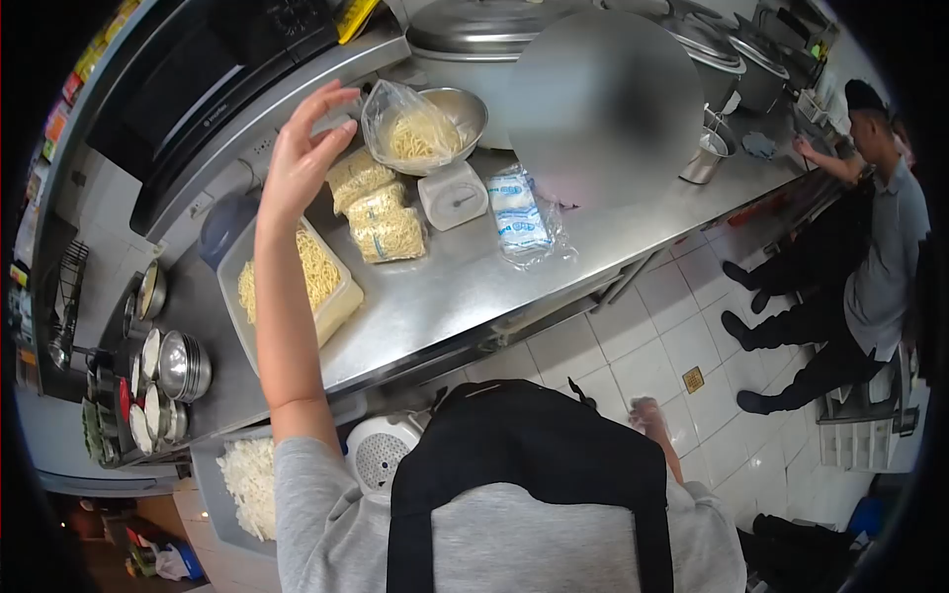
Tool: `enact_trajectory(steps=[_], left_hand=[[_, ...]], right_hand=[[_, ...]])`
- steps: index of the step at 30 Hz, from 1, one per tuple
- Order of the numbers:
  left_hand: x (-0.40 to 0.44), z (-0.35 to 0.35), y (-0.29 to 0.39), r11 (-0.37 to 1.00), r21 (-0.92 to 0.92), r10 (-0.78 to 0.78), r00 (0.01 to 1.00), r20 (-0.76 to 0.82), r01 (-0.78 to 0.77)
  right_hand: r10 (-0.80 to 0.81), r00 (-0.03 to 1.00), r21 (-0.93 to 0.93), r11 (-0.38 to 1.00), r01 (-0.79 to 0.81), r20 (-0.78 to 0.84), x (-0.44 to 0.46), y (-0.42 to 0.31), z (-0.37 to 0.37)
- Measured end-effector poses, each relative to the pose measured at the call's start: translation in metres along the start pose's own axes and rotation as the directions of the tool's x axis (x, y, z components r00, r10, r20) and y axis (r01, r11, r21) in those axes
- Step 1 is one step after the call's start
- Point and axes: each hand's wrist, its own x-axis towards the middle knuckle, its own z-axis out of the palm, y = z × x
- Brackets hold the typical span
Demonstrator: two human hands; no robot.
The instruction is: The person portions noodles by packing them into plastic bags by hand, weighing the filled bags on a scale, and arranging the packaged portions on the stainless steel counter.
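Note:
My left hand (306,148) is raised above the steel counter, its fingers apart and nothing visible between them. Just right of the fingertips, a clear plastic bag of noodles (423,133) rests in a metal bowl (471,111) on a white dial scale (455,198). Left of the scale lie bagged noodles (388,225). Beneath my left forearm stands a white tub (344,308) of loose noodles (318,269). My right hand (647,410) hangs low at my side, over the tiled floor; its fingers are too small and blurred to read.
A blue-and-white plastic packet (519,212) lies right of the scale. Large lidded pots (474,30) line the back, and a metal pail (706,153) stands farther right. Stacked steel bowls (184,366) sit at left. Co-workers (885,227) stand at the right.

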Motion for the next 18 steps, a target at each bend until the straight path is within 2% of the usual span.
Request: enact_trajectory(steps=[1,2,3,4,6,7,8,9,10,11,12,13,14,15,16,18], left_hand=[[0.0,-0.002,0.002,1.0,0.002,0.006,1.0,0.006,-0.006],[0.0,-0.003,0.005,1.0,0.015,0.023,1.0,0.021,-0.024],[0.001,-0.003,0.007,1.0,0.014,0.01,1.0,0.021,-0.01],[0.002,-0.001,0.008,0.999,0.03,0.02,0.999,0.028,-0.021],[0.005,0.003,0.0,0.991,0.112,0.067,0.996,0.062,-0.073],[0.003,0.008,-0.005,0.993,0.109,0.048,0.996,0.071,-0.056],[0.001,0.014,-0.007,0.983,0.181,0.024,0.997,0.079,-0.038],[0.002,0.02,-0.004,0.967,0.254,0.007,0.997,0.082,-0.028],[0.0,0.026,0.001,0.987,0.137,-0.092,0.993,0.074,0.082],[0.0,0.028,0.002,0.987,0.139,-0.089,0.993,0.074,0.078],[0.0,0.028,-0.001,0.983,0.16,-0.1,0.993,0.061,0.09],[0.001,0.03,-0.002,0.979,0.179,-0.112,0.992,0.05,0.101],[0.001,0.033,0.003,0.979,0.173,-0.112,0.993,0.03,0.105],[0.004,0.034,-0.002,0.98,0.171,-0.108,0.994,0.035,0.1],[0.007,0.034,-0.013,0.961,0.255,-0.122,0.992,0.044,0.107],[0.015,0.04,-0.018,0.888,0.45,-0.13,0.99,0.048,0.095]], right_hand=[[0.045,0.999,-0.046,0.998,-0.046,-0.018,0.013,-0.006,0.008],[-0.074,0.994,-0.213,0.973,0.09,0.08,0.032,0.002,0.003],[-0.25,0.933,-0.419,0.841,0.342,0.26,0.063,0.017,-0.013],[-0.327,0.866,-0.5,0.715,0.488,0.378,0.082,0.025,-0.023],[-0.381,0.861,-0.368,0.789,0.493,0.338,0.069,-0.003,-0.016],[-0.181,0.966,-0.315,0.92,0.232,0.182,0.055,-0.021,-0.014],[0.032,0.999,-0.186,0.982,-0.029,0.013,0.043,-0.038,-0.013],[0.034,0.999,-0.158,0.987,-0.036,-0.013,0.047,-0.04,-0.019],[-0.026,0.999,-0.218,0.975,0.032,0.03,0.047,-0.039,-0.029],[-0.123,0.987,-0.327,0.933,0.149,0.1,0.057,-0.031,-0.044],[-0.276,0.932,-0.487,0.797,0.358,0.234,0.075,-0.018,-0.067],[-0.347,0.894,-0.547,0.707,0.449,0.285,0.081,-0.008,-0.08],[-0.202,0.972,-0.34,0.911,0.232,0.124,0.058,-0.022,-0.073],[-0.004,1.0,-0.07,0.998,0.004,0.008,0.046,-0.03,-0.072],[-0.003,1.0,-0.066,0.998,0.004,0.003,0.047,-0.026,-0.081],[0.033,0.999,0.084,0.996,-0.03,-0.034,0.048,0.0,-0.107]])
